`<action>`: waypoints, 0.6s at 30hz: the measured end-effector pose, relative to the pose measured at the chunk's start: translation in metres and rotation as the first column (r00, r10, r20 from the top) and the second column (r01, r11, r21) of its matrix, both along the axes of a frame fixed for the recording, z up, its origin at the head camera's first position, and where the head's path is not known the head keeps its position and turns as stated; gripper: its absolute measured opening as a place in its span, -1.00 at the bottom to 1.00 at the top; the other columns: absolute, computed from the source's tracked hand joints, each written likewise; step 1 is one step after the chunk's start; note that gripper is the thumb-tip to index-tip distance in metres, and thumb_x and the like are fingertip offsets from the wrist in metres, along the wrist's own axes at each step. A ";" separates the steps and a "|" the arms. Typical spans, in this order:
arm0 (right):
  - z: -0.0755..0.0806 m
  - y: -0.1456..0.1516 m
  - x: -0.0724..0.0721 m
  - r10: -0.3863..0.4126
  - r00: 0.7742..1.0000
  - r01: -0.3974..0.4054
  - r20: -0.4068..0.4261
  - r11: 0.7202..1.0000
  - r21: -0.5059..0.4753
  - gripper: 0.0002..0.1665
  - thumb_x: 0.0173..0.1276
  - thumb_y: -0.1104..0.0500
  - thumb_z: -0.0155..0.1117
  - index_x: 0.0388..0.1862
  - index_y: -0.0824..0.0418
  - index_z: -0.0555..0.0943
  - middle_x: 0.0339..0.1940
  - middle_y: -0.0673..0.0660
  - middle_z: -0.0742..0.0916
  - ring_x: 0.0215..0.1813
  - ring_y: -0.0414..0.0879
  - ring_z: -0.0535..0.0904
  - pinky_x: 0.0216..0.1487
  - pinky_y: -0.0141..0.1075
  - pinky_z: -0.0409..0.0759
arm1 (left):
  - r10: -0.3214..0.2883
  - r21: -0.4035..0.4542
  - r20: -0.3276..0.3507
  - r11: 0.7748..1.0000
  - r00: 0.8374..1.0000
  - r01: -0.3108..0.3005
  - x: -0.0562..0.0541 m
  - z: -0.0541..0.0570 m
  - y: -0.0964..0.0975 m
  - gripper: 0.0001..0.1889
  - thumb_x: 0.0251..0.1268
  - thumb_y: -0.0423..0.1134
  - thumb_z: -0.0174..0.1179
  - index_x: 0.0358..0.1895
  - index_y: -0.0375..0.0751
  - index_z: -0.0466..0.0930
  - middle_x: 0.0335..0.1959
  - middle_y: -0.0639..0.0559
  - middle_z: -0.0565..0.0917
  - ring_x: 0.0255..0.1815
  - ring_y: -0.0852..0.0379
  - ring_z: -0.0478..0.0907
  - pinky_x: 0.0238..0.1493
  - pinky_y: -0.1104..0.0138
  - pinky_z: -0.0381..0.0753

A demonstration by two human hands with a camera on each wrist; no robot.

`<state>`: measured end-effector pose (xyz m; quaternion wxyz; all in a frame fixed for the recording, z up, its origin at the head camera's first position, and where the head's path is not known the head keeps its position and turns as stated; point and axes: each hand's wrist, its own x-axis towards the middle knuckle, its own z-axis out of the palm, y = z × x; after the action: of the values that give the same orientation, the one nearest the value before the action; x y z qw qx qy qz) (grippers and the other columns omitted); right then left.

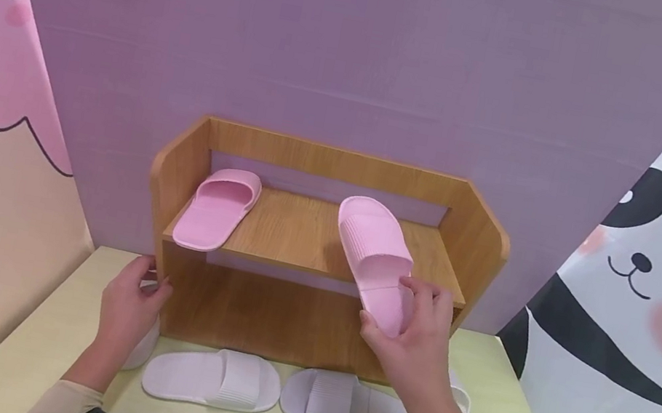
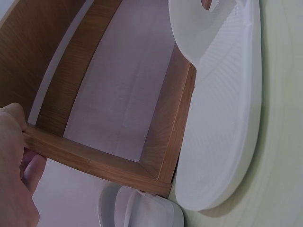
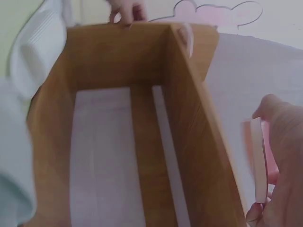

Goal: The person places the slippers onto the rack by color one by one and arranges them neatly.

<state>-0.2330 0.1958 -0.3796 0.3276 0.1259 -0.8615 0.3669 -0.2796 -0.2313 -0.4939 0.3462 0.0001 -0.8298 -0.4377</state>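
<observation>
A pink slipper (image 1: 372, 251), tilted toe up, is in my right hand (image 1: 418, 333), which pinches its heel end between thumb and fingers. It hangs in front of the right half of the upper shelf of a small wooden shoe rack (image 1: 300, 231); whether it touches the shelf I cannot tell. Another pink slipper (image 1: 219, 210) lies at the left end of that shelf, heel toward me. My left hand (image 1: 130, 304) grips the front edge of the rack's left side panel; in the left wrist view, thumb and fingers (image 2: 34, 172) sit on either side of the board.
Before the rack lie a white slipper (image 1: 213, 378) and a greyish slipper (image 1: 350, 407), both sideways. Pale footwear (image 1: 143, 345) stands left of the rack, partly behind my left hand, and a white piece (image 1: 460, 393) shows at the right. A purple backdrop (image 1: 357, 56) rises behind.
</observation>
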 end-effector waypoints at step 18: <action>0.052 -0.075 -0.038 -0.005 0.978 -0.026 0.209 0.989 0.147 -0.16 0.21 -0.14 0.61 0.33 0.28 0.56 0.18 0.25 0.50 0.25 0.15 0.40 0.02 -0.02 0.66 | 0.009 -0.012 -0.026 1.000 1.000 -0.009 0.001 0.000 -0.001 -0.67 0.36 -0.51 0.37 0.15 -0.36 0.65 -0.01 -0.28 0.77 -0.01 -0.33 0.81 -0.09 -0.15 0.87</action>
<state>-0.2710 0.1205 -0.3277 0.2230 0.1154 -0.9154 0.3147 -0.2788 -0.2323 -0.4940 0.3591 -0.0039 -0.8278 -0.4310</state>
